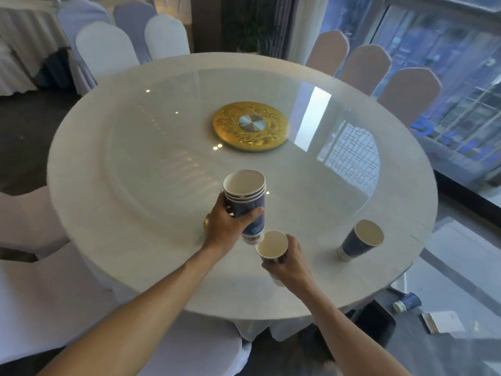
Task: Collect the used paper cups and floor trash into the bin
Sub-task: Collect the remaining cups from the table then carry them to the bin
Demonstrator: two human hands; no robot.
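Note:
My left hand [225, 226] grips a stack of blue paper cups [245, 196], tilted, above the near part of the round white table [113, 213]. Just right of it and lower, my right hand [291, 260] holds a single blue paper cup [271, 245], its mouth up, close to the bottom of the stack. Another blue cup [362, 240] stands on the table near the right edge. On the floor at the right lie a tipped blue cup [408, 302] and a white piece of paper [444, 321]. No bin is in view.
A glass turntable [189, 137] with a gold centre disc [250, 126] covers the table's middle. Covered chairs [105, 47] ring the table at the back, left and near side. A dark bag-like object [375, 324] sits under the table's right edge. Windows run along the right.

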